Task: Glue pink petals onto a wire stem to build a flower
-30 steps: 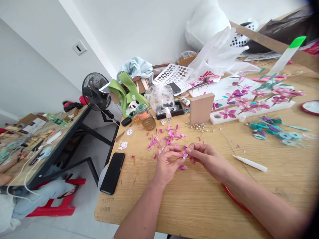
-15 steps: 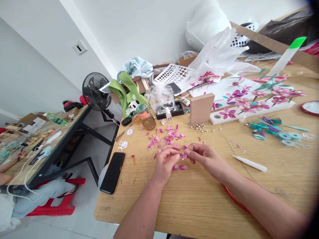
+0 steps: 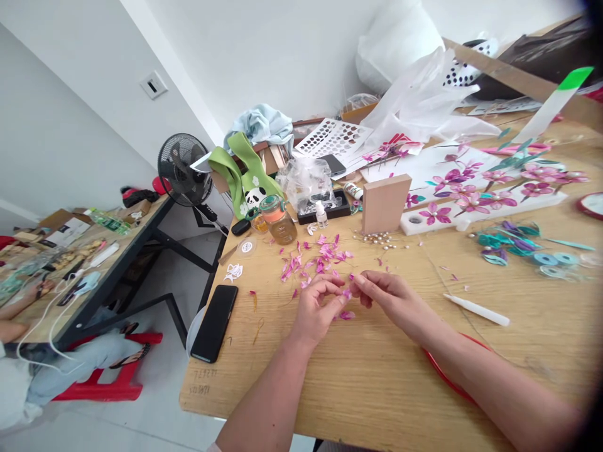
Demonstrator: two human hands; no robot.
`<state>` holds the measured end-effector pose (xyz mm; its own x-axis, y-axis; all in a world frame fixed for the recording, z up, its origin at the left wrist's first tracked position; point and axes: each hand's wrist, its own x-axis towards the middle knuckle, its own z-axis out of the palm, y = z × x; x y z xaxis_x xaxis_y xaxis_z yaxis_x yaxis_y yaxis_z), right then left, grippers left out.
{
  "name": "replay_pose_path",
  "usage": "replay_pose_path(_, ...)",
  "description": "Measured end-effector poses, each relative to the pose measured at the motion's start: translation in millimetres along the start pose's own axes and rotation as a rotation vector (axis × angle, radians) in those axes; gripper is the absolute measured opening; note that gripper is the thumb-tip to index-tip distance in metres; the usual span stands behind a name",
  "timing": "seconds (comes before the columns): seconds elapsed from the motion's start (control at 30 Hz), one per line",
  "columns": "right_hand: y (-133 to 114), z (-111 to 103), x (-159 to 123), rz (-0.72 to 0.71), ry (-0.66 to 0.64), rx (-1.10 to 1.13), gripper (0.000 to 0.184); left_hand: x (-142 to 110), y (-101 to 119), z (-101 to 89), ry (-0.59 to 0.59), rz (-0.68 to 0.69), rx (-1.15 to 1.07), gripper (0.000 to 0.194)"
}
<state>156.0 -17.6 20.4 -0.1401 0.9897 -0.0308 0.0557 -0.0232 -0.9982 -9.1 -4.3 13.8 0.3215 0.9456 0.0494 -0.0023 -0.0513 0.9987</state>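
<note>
Rn, L hand (image 3: 315,311) has thumb + index tips clamped on small pink flower (image 3: 347,294), btwn both hands; prev frame, L tips were just off it. R hand (image 3: 386,298) tips tog. at dark-pink bit (image 3: 352,276), exact grip unclear.

A wooden table (image 3: 377,383) carried a black phone (image 3: 214,323) near its left edge, scattered pink petals (image 3: 326,250), a jar (image 3: 282,230), an upright wooden block (image 3: 386,204) with pearly beads (image 3: 379,238) just before it, and a white stick (image 3: 478,310) farther right.
</note>
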Motion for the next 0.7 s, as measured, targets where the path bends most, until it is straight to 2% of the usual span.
replay_pose_path(0.17, 0, -6, 0, 0.001, 0.148, 0.068, 0.044, -1, 0, 1.4, 0.006, -0.028, -0.069, 0.012)
replay_pose_path(0.27, -2, -13, -1, -0.001, 0.289, 0.158, 0.041, 0, -1, 0.9, 0.010, -0.020, -0.068, 0.012)
replay_pose_path(0.4, -6, -29, 1, -0.117, 0.503, 0.279, 0.040, 1, -1, 0.3, 0.032, -0.003, -0.046, 0.011)
replay_pose_path(0.5, -6, -43, 4, -0.172, 0.607, 0.238, 0.042, 1, -2, 0.7, 0.005, -0.013, -0.056, 0.010)
replay_pose_path(0.6, -3, -52, 6, -0.158, 0.632, 0.154, 0.042, 0, -1, 1.4, -0.003, -0.015, -0.059, 0.009)
replay_pose_path(0.7, -2, -54, 9, -0.111, 0.567, 0.139, 0.039, -1, 0, 1.7, 0.009, -0.003, -0.060, 0.010)
